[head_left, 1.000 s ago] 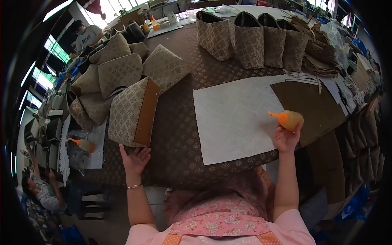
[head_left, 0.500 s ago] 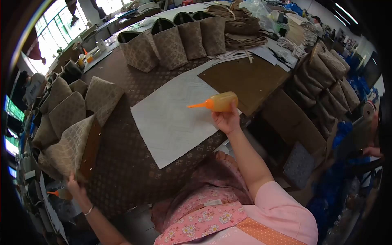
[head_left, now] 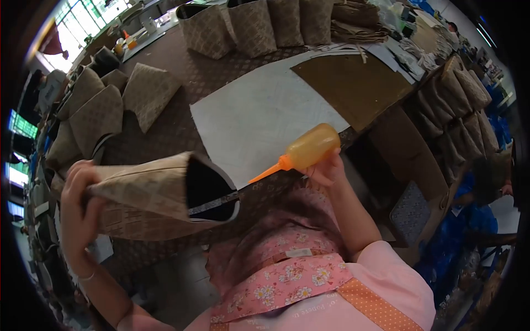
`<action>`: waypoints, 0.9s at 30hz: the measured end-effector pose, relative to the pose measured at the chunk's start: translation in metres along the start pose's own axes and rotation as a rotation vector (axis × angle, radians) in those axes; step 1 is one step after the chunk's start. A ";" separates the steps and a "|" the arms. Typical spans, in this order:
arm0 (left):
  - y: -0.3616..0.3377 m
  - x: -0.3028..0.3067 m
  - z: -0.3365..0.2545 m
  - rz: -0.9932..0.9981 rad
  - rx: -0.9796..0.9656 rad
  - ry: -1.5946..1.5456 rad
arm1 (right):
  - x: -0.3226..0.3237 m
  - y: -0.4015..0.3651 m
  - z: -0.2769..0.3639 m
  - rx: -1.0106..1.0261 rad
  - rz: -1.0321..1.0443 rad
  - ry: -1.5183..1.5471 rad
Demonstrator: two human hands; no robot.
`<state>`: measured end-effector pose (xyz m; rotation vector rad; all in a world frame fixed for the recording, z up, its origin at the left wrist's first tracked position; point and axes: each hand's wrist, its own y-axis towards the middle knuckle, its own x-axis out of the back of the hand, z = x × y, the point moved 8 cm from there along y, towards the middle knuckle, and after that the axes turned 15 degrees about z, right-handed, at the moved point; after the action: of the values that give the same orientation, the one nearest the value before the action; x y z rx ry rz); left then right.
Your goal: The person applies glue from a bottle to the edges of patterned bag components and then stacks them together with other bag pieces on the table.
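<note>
My left hand [head_left: 80,207] is closed round the far end of a tan patterned bag body [head_left: 146,193], holding it sideways above the table edge. Its dark-lined mouth faces right, towards the bottle. In my right hand [head_left: 329,170] is a squeeze bottle [head_left: 314,148] of yellowish liquid. The bottle's orange nozzle points down and left, its tip near the rim of the bag body but apparently apart from it. Beneath lies a white sheet [head_left: 259,110] on the brown patterned table [head_left: 165,132].
More patterned bag bodies [head_left: 251,30] stand in a row at the back. Others [head_left: 96,116] lean together on the left. A brown board [head_left: 353,88] overlaps the white sheet. Stacked bag pieces [head_left: 458,105] are at the right, above a cardboard box [head_left: 406,160].
My left hand has lifted the bag body and swung it rightwards, turning its mouth to the bottle. The bottle has come lower and closer, its nozzle now tilted down.
</note>
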<state>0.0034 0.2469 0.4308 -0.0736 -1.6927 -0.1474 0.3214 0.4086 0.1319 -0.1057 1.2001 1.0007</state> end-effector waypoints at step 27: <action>0.021 -0.027 -0.014 0.119 0.102 -0.077 | -0.053 0.068 0.003 -0.109 -0.339 -1.022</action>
<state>0.0232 0.2664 0.4074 -0.1043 -1.7653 0.0315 0.2760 0.4192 0.2048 0.1109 0.1785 0.6594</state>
